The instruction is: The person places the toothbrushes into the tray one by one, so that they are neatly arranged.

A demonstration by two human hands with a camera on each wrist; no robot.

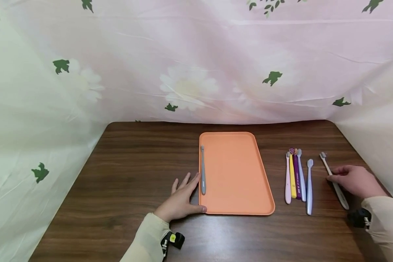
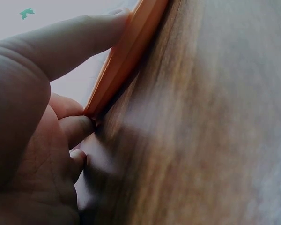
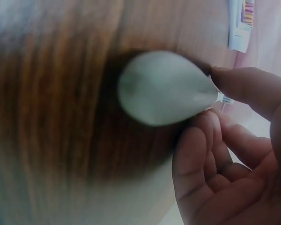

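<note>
An orange tray (image 1: 234,174) lies on the table, with a grey toothbrush (image 1: 203,171) along its left side. My left hand (image 1: 180,203) touches the tray's near left corner, thumb at the front edge and spread fingers along the left edge. In the left wrist view, the thumb and fingertips meet the tray's rim (image 2: 126,56). Over at the right, my right hand (image 1: 358,180) pinches a white toothbrush (image 1: 338,193) around its middle, bristle head pointing away. The right wrist view shows its rounded handle end (image 3: 161,89) up close, between thumb and fingers.
Between tray and right hand lie several toothbrushes: a pink one (image 1: 288,182), a yellow one (image 1: 293,178), a purple one (image 1: 297,178) and a light blue one (image 1: 301,178) close together, with another blue one (image 1: 309,193) slightly apart. Patterned cloth (image 1: 190,54) hangs behind the table.
</note>
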